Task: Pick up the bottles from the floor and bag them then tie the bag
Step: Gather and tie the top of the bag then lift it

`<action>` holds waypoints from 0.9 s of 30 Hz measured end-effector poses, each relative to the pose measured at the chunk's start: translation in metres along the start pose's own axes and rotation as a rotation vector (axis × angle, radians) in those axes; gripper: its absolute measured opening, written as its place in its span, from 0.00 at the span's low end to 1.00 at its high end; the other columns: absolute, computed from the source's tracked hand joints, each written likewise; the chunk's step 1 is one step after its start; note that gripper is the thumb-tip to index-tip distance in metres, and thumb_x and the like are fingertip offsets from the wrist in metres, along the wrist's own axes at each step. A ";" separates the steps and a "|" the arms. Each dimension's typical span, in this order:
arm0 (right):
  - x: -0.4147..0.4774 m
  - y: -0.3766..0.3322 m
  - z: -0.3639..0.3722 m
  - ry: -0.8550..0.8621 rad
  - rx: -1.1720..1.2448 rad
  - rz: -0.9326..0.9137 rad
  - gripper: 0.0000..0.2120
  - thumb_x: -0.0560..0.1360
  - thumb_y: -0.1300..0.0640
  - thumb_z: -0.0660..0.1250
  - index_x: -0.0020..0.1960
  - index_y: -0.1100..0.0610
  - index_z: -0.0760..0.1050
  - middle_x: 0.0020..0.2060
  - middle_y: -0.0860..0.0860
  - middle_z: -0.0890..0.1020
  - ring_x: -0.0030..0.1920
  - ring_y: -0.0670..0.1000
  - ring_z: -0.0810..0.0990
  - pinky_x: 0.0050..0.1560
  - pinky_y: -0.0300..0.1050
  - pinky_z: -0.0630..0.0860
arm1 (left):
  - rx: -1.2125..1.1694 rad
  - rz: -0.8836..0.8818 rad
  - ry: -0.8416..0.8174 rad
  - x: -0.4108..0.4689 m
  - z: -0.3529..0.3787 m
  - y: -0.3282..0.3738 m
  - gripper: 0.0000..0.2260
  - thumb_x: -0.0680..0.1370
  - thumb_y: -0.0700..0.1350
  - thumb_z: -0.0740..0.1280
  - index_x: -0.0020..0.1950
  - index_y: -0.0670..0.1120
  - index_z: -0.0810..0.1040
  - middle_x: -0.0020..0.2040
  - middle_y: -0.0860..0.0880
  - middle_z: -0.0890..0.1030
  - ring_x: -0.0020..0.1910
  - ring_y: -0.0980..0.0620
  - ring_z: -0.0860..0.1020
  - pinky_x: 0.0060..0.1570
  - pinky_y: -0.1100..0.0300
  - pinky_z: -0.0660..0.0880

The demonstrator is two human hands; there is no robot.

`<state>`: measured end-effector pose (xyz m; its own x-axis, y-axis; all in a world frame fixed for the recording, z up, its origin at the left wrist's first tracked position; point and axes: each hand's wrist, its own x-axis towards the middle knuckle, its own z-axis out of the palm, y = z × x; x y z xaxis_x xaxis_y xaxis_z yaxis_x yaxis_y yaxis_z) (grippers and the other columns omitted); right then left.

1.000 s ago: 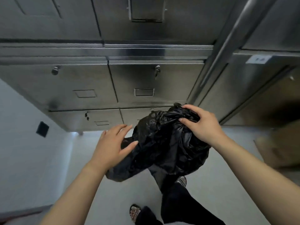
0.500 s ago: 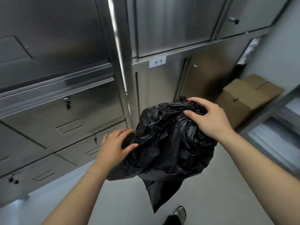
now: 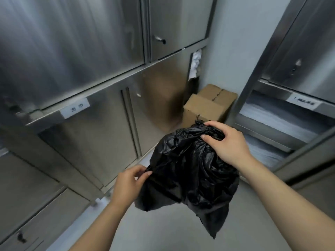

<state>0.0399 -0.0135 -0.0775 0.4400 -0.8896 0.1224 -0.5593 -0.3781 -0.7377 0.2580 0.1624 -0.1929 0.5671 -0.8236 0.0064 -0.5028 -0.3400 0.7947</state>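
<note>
A crumpled black plastic bag (image 3: 186,174) hangs in the air in front of me, bunched up with a loose tail drooping at its lower right. My right hand (image 3: 226,144) grips the bag's top, fingers dug into the folds. My left hand (image 3: 129,182) pinches the bag's left edge between thumb and fingers. No bottles are visible anywhere; what the bag holds is hidden.
Stainless steel cabinets (image 3: 87,73) with labelled doors fill the left and back. Cardboard boxes (image 3: 206,105) sit in the far corner. A steel shelf unit (image 3: 282,124) with white stacks stands at the right. Pale grey floor (image 3: 163,230) lies below.
My view has swung right, from the drawers toward the corner with the boxes. My left hand went from resting flat against the bag to pinching its edge. The right hand kept its grip.
</note>
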 end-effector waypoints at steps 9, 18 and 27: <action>0.107 0.050 -0.044 0.305 -0.045 0.137 0.13 0.70 0.45 0.70 0.54 0.36 0.75 0.48 0.38 0.78 0.50 0.40 0.75 0.47 0.32 0.67 | -0.180 0.127 -0.052 0.183 0.031 0.078 0.07 0.71 0.48 0.73 0.34 0.53 0.79 0.32 0.54 0.82 0.33 0.62 0.79 0.33 0.69 0.73; 0.212 0.060 -0.065 0.519 -0.113 0.308 0.14 0.71 0.46 0.70 0.56 0.41 0.76 0.54 0.46 0.82 0.58 0.50 0.77 0.52 0.39 0.68 | -0.251 0.361 -0.106 0.361 0.038 0.139 0.08 0.69 0.47 0.74 0.33 0.59 0.79 0.34 0.63 0.81 0.32 0.64 0.78 0.32 0.75 0.69; 0.323 0.030 -0.087 0.653 -0.125 0.215 0.16 0.70 0.47 0.71 0.57 0.42 0.77 0.49 0.39 0.79 0.52 0.38 0.74 0.54 0.26 0.63 | -0.444 0.424 -0.169 0.493 0.050 0.218 0.04 0.70 0.48 0.74 0.37 0.56 0.80 0.33 0.56 0.81 0.34 0.57 0.77 0.40 0.60 0.74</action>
<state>0.1037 -0.3345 -0.0026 -0.1800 -0.9050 0.3855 -0.6807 -0.1683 -0.7130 0.3953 -0.3404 -0.0470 0.2491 -0.9181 0.3082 -0.3219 0.2216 0.9205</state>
